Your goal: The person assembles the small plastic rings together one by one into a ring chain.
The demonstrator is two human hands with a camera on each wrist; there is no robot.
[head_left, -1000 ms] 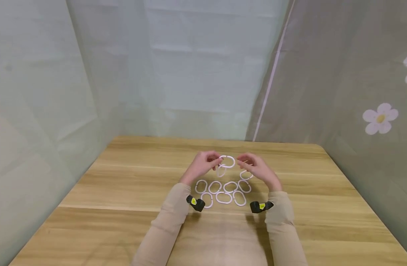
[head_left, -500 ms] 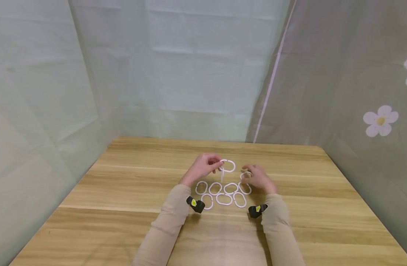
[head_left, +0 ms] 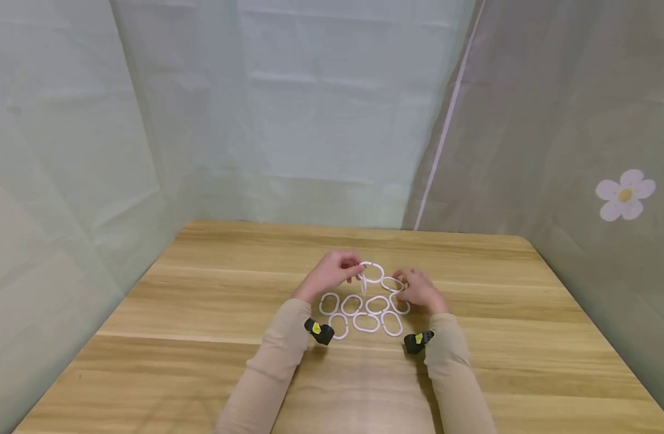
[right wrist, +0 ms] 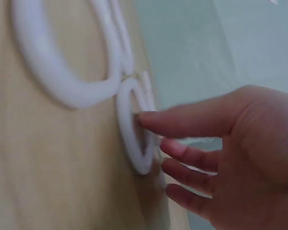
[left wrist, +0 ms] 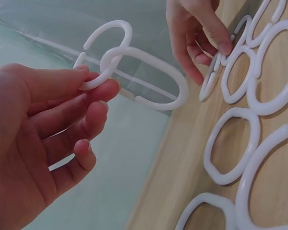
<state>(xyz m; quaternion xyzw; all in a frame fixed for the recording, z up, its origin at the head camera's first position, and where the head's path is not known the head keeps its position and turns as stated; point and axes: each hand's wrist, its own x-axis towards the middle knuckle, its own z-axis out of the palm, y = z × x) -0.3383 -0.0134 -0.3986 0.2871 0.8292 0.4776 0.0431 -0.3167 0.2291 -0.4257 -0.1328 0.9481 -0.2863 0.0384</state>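
My left hand [head_left: 330, 272] pinches a white plastic curtain ring [left wrist: 128, 36] between thumb and forefinger, above the table. A second white ring [left wrist: 156, 61] is linked through it; both have a small gap in the loop. To the right, my right hand [head_left: 420, 290] is low over the table. Its thumb and fingers close on the edge of another white ring [right wrist: 126, 122], the farthest one in the group on the tabletop. In the right wrist view the thumb overlaps that ring, and part of the forefinger is hidden.
Several more white rings [head_left: 366, 331] lie flat in close rows nearer to me, some touching. The wooden table [head_left: 245, 374] runs back to a pale curtain [head_left: 332, 132]. A grey-brown sheet with white flowers [head_left: 625, 194] hangs at the right.
The right hand has come down from beside the held rings to the table. The far ring there has shifted left with it. The left hand stays nearly still, keeping its linked rings.
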